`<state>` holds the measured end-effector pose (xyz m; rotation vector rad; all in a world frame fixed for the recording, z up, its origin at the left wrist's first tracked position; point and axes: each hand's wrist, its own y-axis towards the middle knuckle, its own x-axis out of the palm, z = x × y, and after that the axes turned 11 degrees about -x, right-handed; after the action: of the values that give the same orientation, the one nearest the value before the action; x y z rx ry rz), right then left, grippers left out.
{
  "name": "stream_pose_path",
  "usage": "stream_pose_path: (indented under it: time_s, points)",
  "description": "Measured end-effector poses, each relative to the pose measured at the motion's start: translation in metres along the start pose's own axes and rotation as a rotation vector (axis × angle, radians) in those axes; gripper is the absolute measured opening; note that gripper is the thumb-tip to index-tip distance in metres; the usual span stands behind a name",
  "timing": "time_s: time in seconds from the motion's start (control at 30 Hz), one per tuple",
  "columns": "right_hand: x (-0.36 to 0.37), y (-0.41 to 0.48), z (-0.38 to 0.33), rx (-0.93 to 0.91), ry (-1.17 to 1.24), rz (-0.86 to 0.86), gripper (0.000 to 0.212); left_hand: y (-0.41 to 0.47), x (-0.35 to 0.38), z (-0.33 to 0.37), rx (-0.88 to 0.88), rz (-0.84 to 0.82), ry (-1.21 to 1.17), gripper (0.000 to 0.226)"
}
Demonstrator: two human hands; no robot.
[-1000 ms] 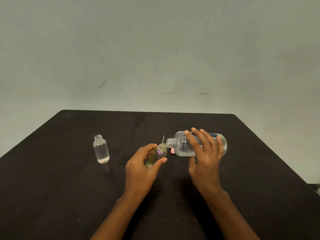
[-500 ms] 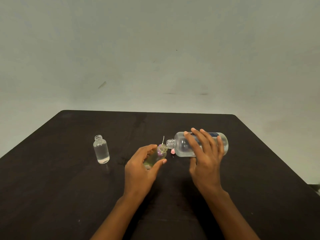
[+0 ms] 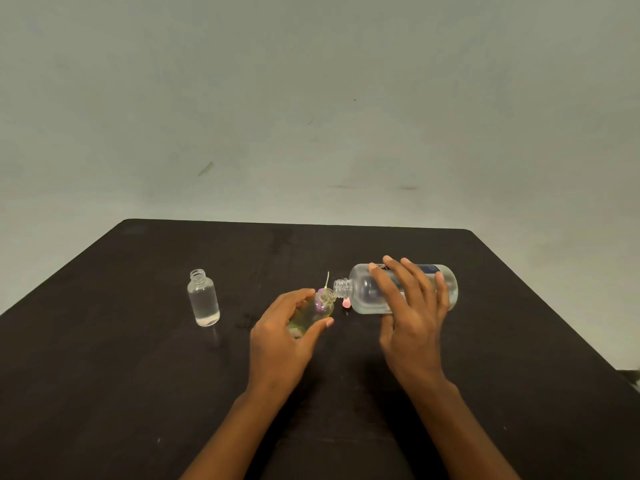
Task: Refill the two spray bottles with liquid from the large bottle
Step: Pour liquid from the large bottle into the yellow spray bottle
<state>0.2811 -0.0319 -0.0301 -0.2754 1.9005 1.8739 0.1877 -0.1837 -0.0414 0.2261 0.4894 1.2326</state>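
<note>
1. Dark matte table [image 3: 138, 341] set against a bare pale wall; the single head view looks down on both hands.
2. Head view, left side: the standing spray bottle [image 3: 203, 299] is upright and uncapped, well apart from the hands, with clear liquid showing in it.
3. Head view, centre: the left hand [image 3: 284, 337] is curled round the tilted spray bottle [image 3: 311, 315], thumb on one side and fingers on the other, its open neck just at the large bottle's mouth.
4. Head view, right: the right hand [image 3: 412, 313] holds the large bottle [image 3: 367, 292] almost on its side, fingers spread over the barrel and thumb below. A small pink piece [image 3: 345, 303] lies behind the necks; I cannot tell what it is.
5. Handling, as a judgement: the large bottle looks like stiff, smooth clear plastic, and heavy towards its base while liquid remains. A mid-barrel grip suits it, and a slow tilt, since the small neck is narrow and spills easily.
</note>
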Motion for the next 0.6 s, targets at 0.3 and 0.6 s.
stream_pose_path:
  time_s: [0.3,0.6]
  points:
    - [-0.0004,0.001,0.001,-0.013,-0.016,0.006,0.062,0.0008,0.0008,-0.0026,0.01,0.011,-0.014,0.044]
    - [-0.0016,0.0015,0.0002,-0.015,-0.015,0.009,0.061,0.0011,0.0013,-0.0026,0.016,0.011,-0.003,0.044]
